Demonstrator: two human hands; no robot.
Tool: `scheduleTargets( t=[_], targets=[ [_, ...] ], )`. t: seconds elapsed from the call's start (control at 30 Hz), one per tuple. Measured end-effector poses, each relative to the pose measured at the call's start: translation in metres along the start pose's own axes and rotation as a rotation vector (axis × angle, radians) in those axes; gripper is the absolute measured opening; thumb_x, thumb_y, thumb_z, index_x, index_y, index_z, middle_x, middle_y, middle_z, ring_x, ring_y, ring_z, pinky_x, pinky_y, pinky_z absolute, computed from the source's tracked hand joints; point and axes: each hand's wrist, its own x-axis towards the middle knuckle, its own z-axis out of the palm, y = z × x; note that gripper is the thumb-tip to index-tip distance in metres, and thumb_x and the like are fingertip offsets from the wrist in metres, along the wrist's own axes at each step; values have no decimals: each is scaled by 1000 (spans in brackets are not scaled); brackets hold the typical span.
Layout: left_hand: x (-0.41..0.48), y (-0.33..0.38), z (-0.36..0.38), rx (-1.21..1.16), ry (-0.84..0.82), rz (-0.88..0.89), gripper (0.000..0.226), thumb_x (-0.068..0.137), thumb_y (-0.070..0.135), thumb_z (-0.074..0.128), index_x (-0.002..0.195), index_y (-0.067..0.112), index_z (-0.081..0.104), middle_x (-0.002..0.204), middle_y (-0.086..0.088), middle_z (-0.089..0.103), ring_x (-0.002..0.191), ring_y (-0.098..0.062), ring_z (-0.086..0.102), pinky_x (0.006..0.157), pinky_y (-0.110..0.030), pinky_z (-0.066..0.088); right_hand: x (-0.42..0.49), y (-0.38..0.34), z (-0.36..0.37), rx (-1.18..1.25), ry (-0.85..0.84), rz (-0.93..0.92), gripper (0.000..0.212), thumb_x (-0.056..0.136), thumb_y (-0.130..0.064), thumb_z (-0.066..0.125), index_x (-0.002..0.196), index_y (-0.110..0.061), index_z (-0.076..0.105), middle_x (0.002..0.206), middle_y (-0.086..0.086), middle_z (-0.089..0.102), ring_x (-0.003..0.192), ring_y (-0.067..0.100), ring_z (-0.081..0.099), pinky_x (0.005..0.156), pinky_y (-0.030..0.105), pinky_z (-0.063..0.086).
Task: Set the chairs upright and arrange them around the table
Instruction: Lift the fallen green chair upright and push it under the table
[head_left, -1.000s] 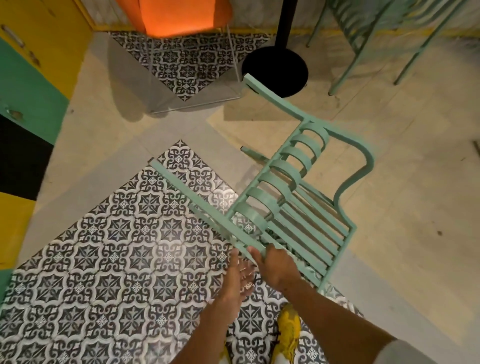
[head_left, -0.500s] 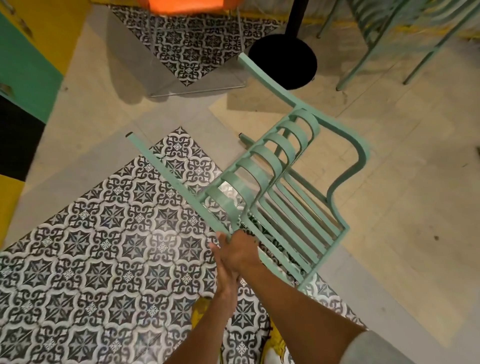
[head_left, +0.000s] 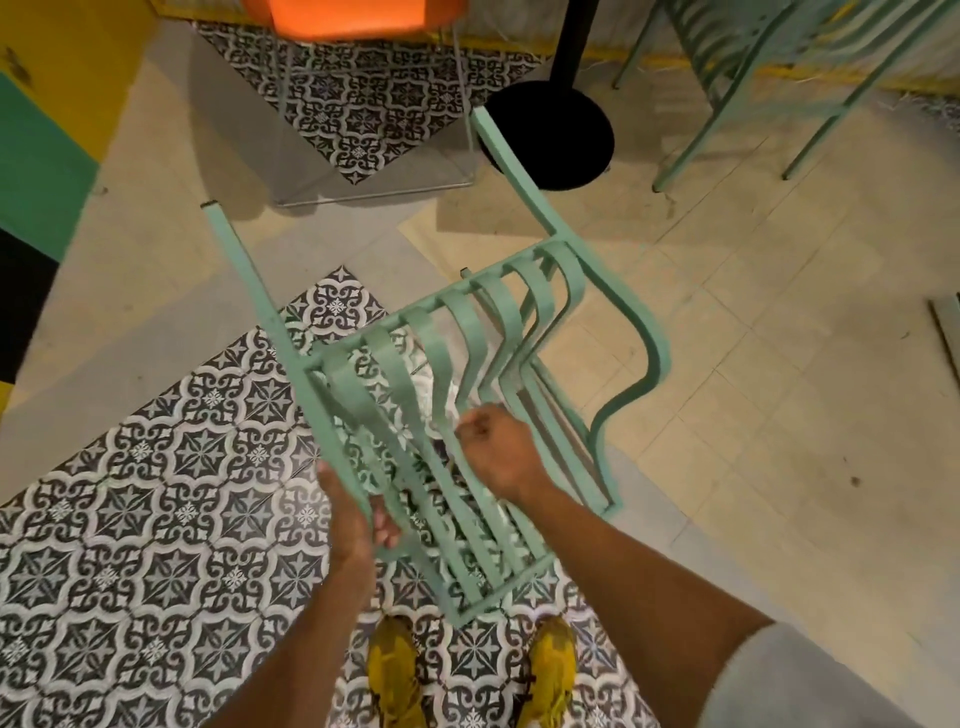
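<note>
A mint-green slatted metal chair (head_left: 545, 312) hangs tilted above the floor in front of me, its legs pointing away toward the table base. My left hand (head_left: 353, 514) is wrapped around the frame bar on the chair's left side. My right hand (head_left: 496, 449) is closed on a slat near the chair's middle. The round black table base (head_left: 558, 132) with its black post stands on the floor just beyond the chair's far leg.
An orange chair (head_left: 353, 18) on a thin wire frame stands at the top left of the table base. Another green slatted chair (head_left: 789, 67) stands upright at the top right. My yellow shoes (head_left: 550, 670) stand on patterned tile below the lifted chair. A coloured cabinet wall (head_left: 36, 156) runs along the left.
The chair has swung up and toward me, its legs turning to point away. My hands, close together on one edge before, now grip apart: left on the side bar, right on a slat.
</note>
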Motion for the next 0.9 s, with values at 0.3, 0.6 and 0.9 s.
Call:
scheduleTargets(
  t=[0.3, 0.6, 0.9],
  targets=[
    [29, 32, -57, 31, 36, 27, 95, 84, 97, 37, 147, 29, 53, 45, 6, 36, 30, -10, 33, 35, -19, 39, 57, 84, -137, -154, 653, 177, 55, 99, -35, 70, 139, -1, 51, 137, 16, 50, 124, 33, 51, 107, 43, 47],
    [32, 39, -48, 158, 93, 29, 86, 83, 101, 28, 67, 21, 55, 45, 5, 32, 35, -17, 33, 51, -28, 39, 77, 125, -125, -92, 367, 309, 46, 111, -45, 46, 131, -4, 48, 117, 22, 65, 100, 42, 67, 87, 55, 58],
    [30, 20, 13, 274, 49, 64, 90, 69, 108, 42, 73, 23, 72, 52, 6, 40, 43, -17, 38, 49, -27, 41, 24, 198, -149, 80, 539, 641, 52, 101, -42, 67, 131, -6, 45, 125, 21, 59, 112, 44, 65, 96, 58, 58]
  ],
)
